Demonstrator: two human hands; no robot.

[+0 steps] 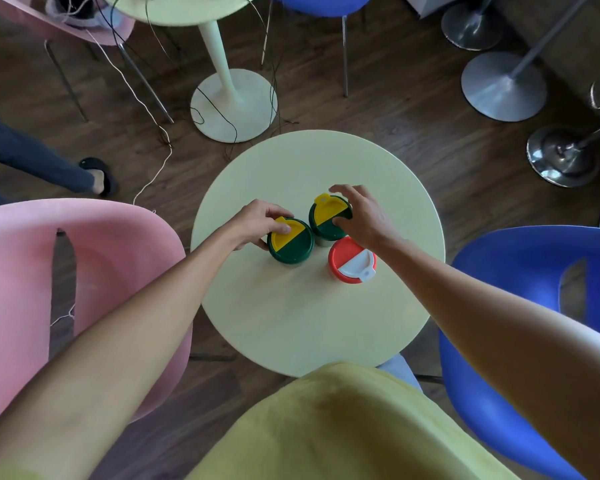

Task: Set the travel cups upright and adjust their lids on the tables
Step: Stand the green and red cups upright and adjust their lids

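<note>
Head view, looking down. Round table [309,323], pale yellow, with three travel cups upright near its centre, close together.

Left hand [257,221] grips the left green-and-yellow cup [290,242] at the lid rim: fingers curled over the far edge, thumb on the yellow flap.

Right hand [357,213] is curled round the lid of the right green-and-yellow cup [328,216], fingers on the far rim, thumb on the near side.

Red-lidded cup [350,259], white flap, stands untouched just beside both.

Pink chair [118,254] to the left, blue chair [516,271] to the right.
</note>
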